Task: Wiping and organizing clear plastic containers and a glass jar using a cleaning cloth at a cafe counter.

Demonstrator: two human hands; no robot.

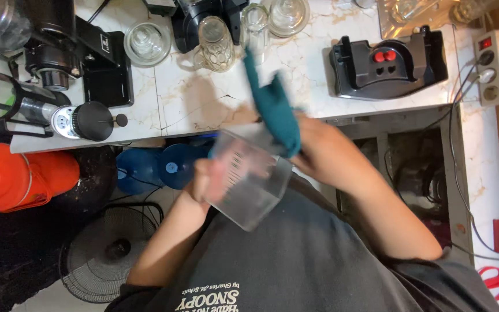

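A clear plastic measuring jug [248,180] lies tilted in front of my chest, gripped at its side by my left hand [206,179]. My right hand [319,147] grips a teal cloth [275,110] right at the jug's open mouth. The cloth's loose end sticks up over the counter. Both hands and the jug are blurred by motion.
On the marble counter [192,98] stand a glass mug [215,43], several glass jars and lids, a black coffee grinder [76,52], a French press [36,107] and a black appliance with red buttons [388,60]. A power strip [488,66] sits right. Below are blue bottles, an orange container and a fan.
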